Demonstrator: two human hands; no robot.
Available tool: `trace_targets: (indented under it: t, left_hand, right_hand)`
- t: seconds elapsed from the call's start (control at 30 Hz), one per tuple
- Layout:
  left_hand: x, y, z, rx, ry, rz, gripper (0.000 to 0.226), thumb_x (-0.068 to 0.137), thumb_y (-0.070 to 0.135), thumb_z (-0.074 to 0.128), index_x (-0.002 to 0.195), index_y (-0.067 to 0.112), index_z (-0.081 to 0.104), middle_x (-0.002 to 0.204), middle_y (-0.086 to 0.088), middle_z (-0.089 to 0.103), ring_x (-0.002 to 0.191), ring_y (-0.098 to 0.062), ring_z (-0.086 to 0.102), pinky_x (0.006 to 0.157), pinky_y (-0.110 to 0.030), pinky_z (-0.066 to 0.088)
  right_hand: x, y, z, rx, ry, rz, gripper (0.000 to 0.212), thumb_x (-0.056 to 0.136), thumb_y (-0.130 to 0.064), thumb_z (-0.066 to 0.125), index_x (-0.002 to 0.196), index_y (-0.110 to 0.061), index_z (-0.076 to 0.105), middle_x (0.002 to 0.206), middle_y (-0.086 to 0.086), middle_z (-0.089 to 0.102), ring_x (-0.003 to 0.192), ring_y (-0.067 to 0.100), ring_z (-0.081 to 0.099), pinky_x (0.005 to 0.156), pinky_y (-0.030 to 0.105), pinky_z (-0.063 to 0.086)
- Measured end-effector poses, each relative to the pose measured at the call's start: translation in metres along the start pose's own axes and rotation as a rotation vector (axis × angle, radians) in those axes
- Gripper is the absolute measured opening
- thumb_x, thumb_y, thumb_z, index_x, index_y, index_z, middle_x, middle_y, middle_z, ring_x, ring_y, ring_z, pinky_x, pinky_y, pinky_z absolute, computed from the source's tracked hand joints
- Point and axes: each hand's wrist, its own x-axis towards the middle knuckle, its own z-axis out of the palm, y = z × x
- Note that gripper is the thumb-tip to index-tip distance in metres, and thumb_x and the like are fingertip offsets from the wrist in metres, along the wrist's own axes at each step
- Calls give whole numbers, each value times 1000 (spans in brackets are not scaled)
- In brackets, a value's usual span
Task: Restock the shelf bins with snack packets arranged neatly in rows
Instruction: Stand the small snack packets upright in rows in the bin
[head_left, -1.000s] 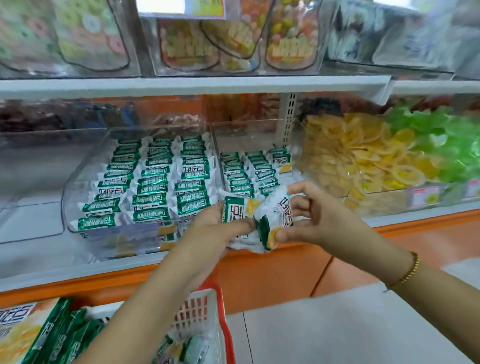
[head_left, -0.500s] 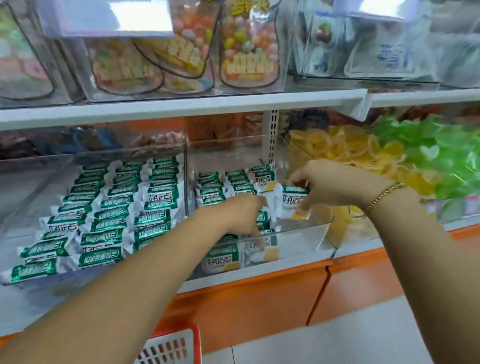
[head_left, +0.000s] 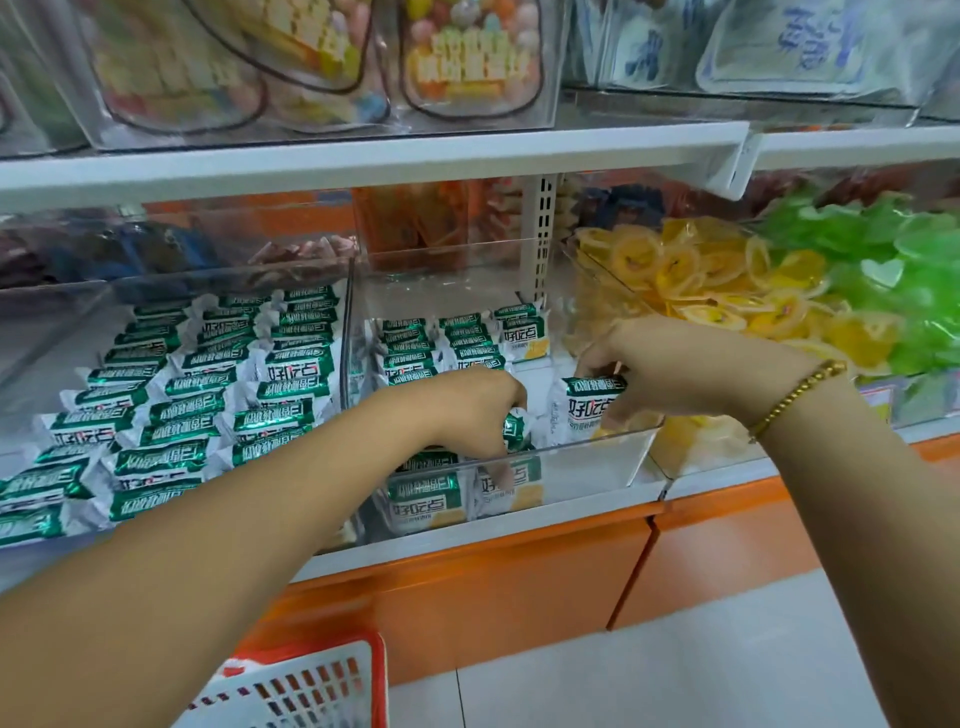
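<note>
Fingers (head_left: 500, 470) of the left hand (head_left: 462, 415) curl round a front packet (head_left: 516, 430) low in the middle bin (head_left: 587, 467), against its clear front wall. Right hand (head_left: 675, 364), just beyond, pinches an upright packet (head_left: 589, 402) near the bin's right wall. Behind both, short packet rows (head_left: 441, 343) run to the back. Left bin (head_left: 62, 332) holds three full rows; yellow sweets (head_left: 701, 280) lie right.

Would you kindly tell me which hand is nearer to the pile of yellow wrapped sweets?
Right. The right hand is just left of the pile of yellow wrapped sweets, pinching a green-and-white snack packet; the left hand is further left, gripping another packet.
</note>
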Motion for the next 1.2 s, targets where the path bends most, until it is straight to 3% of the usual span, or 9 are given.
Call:
trace_targets:
  t: [0.03, 0.1, 0.33, 0.43, 0.57, 0.63, 0.8, 1.1, 1.2]
  left_hand:
    - [0, 1, -1, 8, -5, 8, 84, 67, 43, 82, 137, 15, 44, 101, 6, 46, 82, 0, 46, 45, -17, 24]
    - [0, 3, -1, -8, 1, 17, 75, 68, 37, 83, 131, 18, 46, 80, 14, 47, 58, -2, 35, 46, -19, 24]
    - [-6, -1, 3, -6, 170, 17, 48, 75, 11, 72, 116, 19, 49, 64, 12, 38, 57, -3, 39, 45, -25, 26]
    - [-7, -3, 6, -19, 189, -3, 48, 74, 11, 73, 115, 19, 50, 63, 8, 40, 57, -4, 39, 45, -27, 27]
    - [-6, -5, 5, -64, 188, -23, 49, 72, 4, 69, 115, 19, 50, 63, 6, 43, 56, -6, 41, 43, -28, 25]
    - [-6, -7, 4, -88, 188, -31, 49, 72, 4, 69, 114, 19, 48, 64, 6, 43, 55, -5, 40, 42, -26, 23]
    - [-5, -11, 6, -159, 182, -55, 50, 72, 6, 73, 113, 19, 48, 66, 7, 44, 54, -4, 41, 36, -18, 24]
    - [-4, -11, -1, -421, 80, -134, 62, 75, 19, 77, 128, 20, 44, 88, -1, 58, 52, -10, 49, 42, -19, 35]
    - [-7, -11, -5, -423, 132, -157, 72, 75, 24, 77, 137, 17, 41, 110, -5, 62, 80, -15, 62, 57, -18, 41]
  right_hand:
    - [0, 0, -1, 1, -8, 5, 37, 81, -20, 73, 117, -25, 63, 101, -5, 56, 88, 15, 52, 68, 24, 40]
    - [0, 0, -2, -10, -37, 11, 40, 82, -16, 72, 120, -26, 63, 102, -6, 55, 90, 15, 50, 73, 26, 39]
    - [7, -16, -2, -186, -159, 19, 45, 88, -15, 64, 130, -30, 56, 122, 0, 56, 88, 16, 45, 63, 22, 37]
    - [14, -19, -2, -147, -239, 0, 43, 89, -15, 61, 128, -34, 56, 110, -3, 59, 73, 13, 45, 51, 19, 32]
    - [23, -14, 3, 245, -404, -29, 14, 93, -28, 59, 89, -35, 70, 85, -3, 64, 76, 14, 57, 73, 22, 48]
    - [31, -9, 9, 395, -448, 11, 17, 92, -29, 61, 104, -26, 72, 91, -4, 65, 82, 13, 56, 81, 23, 50]
    - [60, -12, 23, 471, -485, 139, 20, 86, -17, 69, 105, -11, 73, 69, -6, 64, 66, 11, 50, 55, 16, 44]
    - [73, -10, 38, 130, -493, 229, 67, 72, -61, 71, 102, -1, 65, 88, 10, 57, 78, 21, 49, 71, 27, 42]
    - [75, -17, 44, 119, -455, 202, 85, 66, -66, 71, 119, -1, 61, 107, 9, 66, 93, 26, 60, 84, 31, 48]
